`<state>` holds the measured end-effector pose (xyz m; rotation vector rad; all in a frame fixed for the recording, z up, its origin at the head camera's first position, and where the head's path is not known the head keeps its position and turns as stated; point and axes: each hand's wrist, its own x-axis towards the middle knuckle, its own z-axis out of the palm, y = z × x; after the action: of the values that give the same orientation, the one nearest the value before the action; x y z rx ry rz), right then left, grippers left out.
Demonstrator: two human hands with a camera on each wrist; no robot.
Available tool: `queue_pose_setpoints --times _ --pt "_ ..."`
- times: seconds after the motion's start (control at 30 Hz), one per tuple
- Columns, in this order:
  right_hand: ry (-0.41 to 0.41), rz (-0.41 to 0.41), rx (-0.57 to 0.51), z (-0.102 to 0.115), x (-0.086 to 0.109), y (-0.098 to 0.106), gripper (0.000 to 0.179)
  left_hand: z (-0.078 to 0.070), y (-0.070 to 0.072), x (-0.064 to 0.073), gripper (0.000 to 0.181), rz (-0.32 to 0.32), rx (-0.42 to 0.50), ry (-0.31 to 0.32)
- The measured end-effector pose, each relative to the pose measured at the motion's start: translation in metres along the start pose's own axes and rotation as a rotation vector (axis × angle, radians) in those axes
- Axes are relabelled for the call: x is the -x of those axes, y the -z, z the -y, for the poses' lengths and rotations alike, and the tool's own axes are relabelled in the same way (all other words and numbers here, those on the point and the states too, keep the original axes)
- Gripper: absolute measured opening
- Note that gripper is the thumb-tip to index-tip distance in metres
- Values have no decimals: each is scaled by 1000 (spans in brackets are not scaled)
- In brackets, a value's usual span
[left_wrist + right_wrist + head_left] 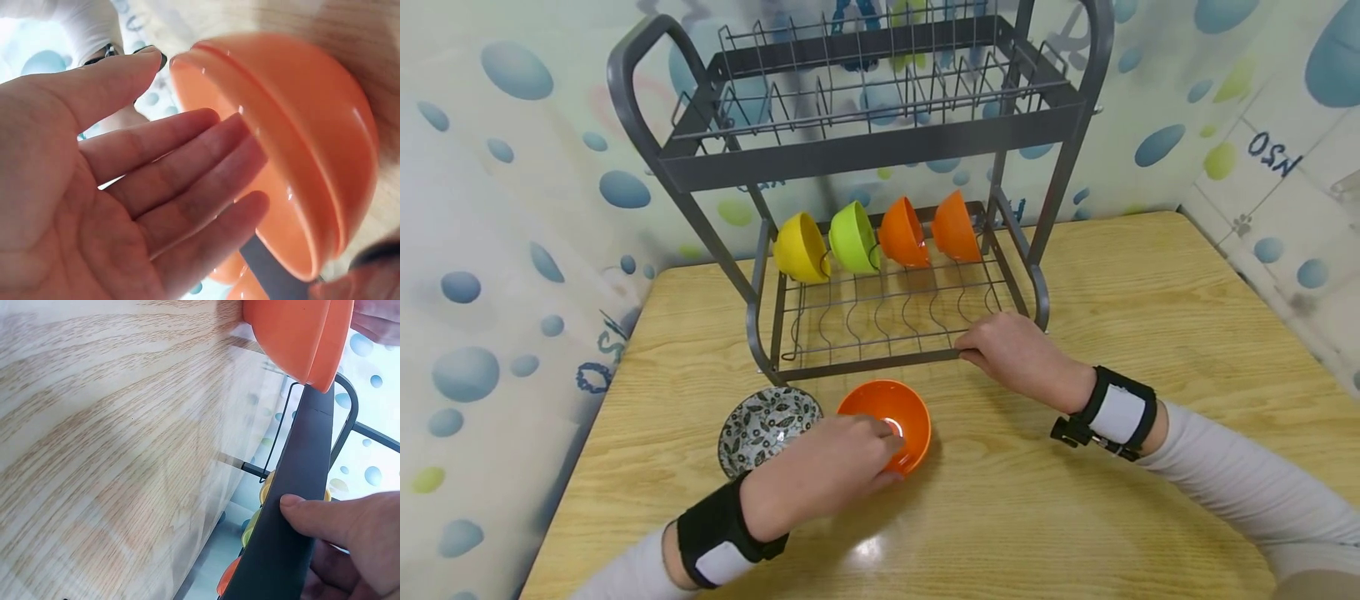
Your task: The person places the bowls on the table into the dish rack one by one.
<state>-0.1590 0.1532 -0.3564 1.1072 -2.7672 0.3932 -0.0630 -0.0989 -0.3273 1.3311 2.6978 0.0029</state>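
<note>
My left hand (827,462) reaches over an orange bowl (917,421) standing upright on the table. In the left wrist view its fingers (181,156) extend loosely into the mouth of the orange bowl (319,119), with the thumb apart from the rim. The bowl shows a doubled rim edge. Beside it, partly behind my left hand, lies a black-and-white leaf-patterned bowl (767,425). My right hand (1018,354) grips the lower front bar of a grey dish rack (865,365). In the right wrist view the thumb presses the bar's face (294,475), fingers curled behind.
On the rack's lower tier a yellow bowl (801,250), a green bowl (853,237) and two orange bowls (902,233) lean in a row. The wire upper tier (880,100) rises above. Patterned walls (512,208) border the wooden table (1112,500).
</note>
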Motion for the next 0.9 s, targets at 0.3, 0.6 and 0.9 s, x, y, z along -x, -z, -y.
queue_pose_setpoints --times 0.3,0.6,0.9 --pt "-8 0 0 0 0 -1 7 -6 -8 -5 18 47 -44 4" --pt "4 -25 -1 0 0 -2 9 -9 -11 -5 13 43 -126 -80" --pt "2 -43 10 0 1 -2 8 -10 -11 -6 17 49 -150 -91"
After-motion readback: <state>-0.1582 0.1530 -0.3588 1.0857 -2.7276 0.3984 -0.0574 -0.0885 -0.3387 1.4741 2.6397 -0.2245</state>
